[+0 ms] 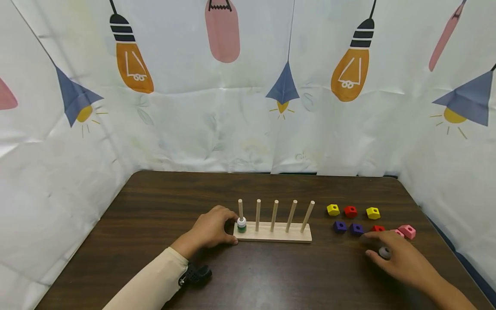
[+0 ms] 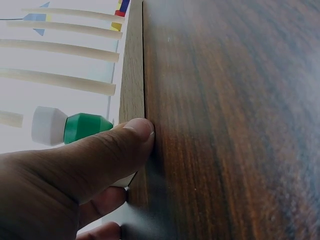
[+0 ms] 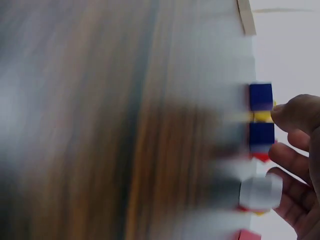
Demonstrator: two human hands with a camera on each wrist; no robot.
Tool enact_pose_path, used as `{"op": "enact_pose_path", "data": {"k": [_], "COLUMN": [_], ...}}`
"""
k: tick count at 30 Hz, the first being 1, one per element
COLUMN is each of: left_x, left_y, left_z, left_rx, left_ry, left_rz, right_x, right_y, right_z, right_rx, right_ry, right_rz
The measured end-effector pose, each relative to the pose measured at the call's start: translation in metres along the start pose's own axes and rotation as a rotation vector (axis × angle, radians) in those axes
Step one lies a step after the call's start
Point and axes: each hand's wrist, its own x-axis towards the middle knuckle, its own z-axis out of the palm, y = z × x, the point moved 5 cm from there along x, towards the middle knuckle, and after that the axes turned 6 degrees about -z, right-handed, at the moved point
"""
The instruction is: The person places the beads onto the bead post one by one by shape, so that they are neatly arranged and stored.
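Observation:
My left hand grips the left end of a pale wooden peg board. In the left wrist view its thumb presses the board's front edge, the other fingers behind. A green bead sits low on the leftmost peg with a white bead above it; the other pegs are bare. My right hand hovers over the right side of the table, thumb and fingers spread around a grey bead. In the blurred right wrist view this grey bead stands apart from the thumb.
Loose blocks lie right of the board: yellow blocks and a red block behind, dark blue blocks, another red block and pink blocks nearer. A printed curtain hangs around the dark wood table.

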Motion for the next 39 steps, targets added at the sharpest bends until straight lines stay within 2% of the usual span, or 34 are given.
{"op": "enact_pose_path", "data": {"k": [3,9,17,21,27,39], "left_x": [0.0,0.0,-0.001,-0.001,-0.001,-0.001], "left_y": [0.0,0.001,0.002,0.001,0.0,0.0], "left_z": [0.0,0.0,-0.001,-0.001,0.0,0.0], "left_rx": [0.0,-0.002,0.0,-0.002,0.0,-0.009], "left_ry": [-0.001,-0.001,0.005,0.006,0.003,0.003], "left_rz": [0.004,0.004,0.013,0.011,0.011,0.017], "right_x": [-0.006,-0.017,-0.021,-0.018,-0.009,0.018], "right_y": [0.01,0.027,0.034,0.031,0.02,-0.015], "right_z": [-0.003,-0.003,-0.002,-0.001,0.005,0.018], "right_rx": [-0.028,-0.027,-0.054,-0.046,-0.025,0.019], "right_ry": [0.008,-0.046,-0.031,-0.019,-0.055,-0.117], "right_rz": [0.006,0.054,0.015,-0.012,-0.022,0.017]}}
